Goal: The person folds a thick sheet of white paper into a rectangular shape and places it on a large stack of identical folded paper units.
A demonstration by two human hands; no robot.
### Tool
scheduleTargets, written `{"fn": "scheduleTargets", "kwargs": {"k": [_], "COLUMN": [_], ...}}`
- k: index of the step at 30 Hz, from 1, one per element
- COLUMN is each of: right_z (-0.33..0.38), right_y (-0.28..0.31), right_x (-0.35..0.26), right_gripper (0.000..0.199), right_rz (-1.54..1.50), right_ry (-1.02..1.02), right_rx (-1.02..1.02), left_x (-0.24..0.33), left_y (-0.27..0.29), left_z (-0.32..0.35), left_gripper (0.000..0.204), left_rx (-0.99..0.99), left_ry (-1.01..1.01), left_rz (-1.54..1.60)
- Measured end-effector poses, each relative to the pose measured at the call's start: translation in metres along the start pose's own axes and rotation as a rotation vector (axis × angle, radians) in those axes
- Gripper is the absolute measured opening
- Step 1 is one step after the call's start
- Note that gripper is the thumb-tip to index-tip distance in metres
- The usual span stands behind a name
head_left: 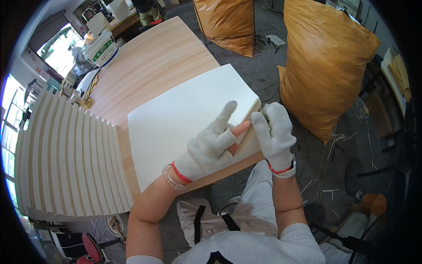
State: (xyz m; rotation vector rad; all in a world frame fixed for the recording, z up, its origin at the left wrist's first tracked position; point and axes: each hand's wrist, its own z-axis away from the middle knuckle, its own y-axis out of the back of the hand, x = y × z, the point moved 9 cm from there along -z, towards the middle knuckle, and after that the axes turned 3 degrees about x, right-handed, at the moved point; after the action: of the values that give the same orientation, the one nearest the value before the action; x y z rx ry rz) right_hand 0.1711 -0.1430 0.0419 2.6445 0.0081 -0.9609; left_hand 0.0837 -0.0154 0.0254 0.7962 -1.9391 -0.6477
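Observation:
A large white sheet or board (176, 119) lies on the wooden table in front of me, with a tan side edge (251, 140) showing at its right. My left hand (211, 143), in a white knitted glove with two bare fingertips, rests on the white surface near that edge. Its fingers are spread, one gloved finger lifted and a bare one reaching the edge. My right hand (275, 132), gloved too, is curled at the right corner, thumb along the near side. Whatever lies inside its folded fingers is hidden.
A tall pile of white, tan-edged pieces (74, 158) stands at the left of the table (162, 53). A white bucket (102, 49) sits at the far left. Big orange sacks (327, 61) stand on the floor beyond, with scraps around them. A person (147, 11) is at the back.

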Motion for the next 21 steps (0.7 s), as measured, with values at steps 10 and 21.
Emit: {"fn": "scheduleTargets", "kwargs": {"k": [10, 21], "right_z": [0.003, 0.003], "right_y": [-0.002, -0.002], "right_x": [0.002, 0.003], "right_gripper": [0.016, 0.02], "right_rz": [0.044, 0.015], "right_ry": [0.051, 0.018], "right_rx": [0.014, 0.017], "left_x": [-0.008, -0.007], "left_y": [0.0, -0.005], "left_z": [0.001, 0.0], "left_gripper": [0.039, 0.036], "left_rx": [0.038, -0.039], "left_ry": [0.059, -0.001], "left_rz": [0.09, 0.039]}}
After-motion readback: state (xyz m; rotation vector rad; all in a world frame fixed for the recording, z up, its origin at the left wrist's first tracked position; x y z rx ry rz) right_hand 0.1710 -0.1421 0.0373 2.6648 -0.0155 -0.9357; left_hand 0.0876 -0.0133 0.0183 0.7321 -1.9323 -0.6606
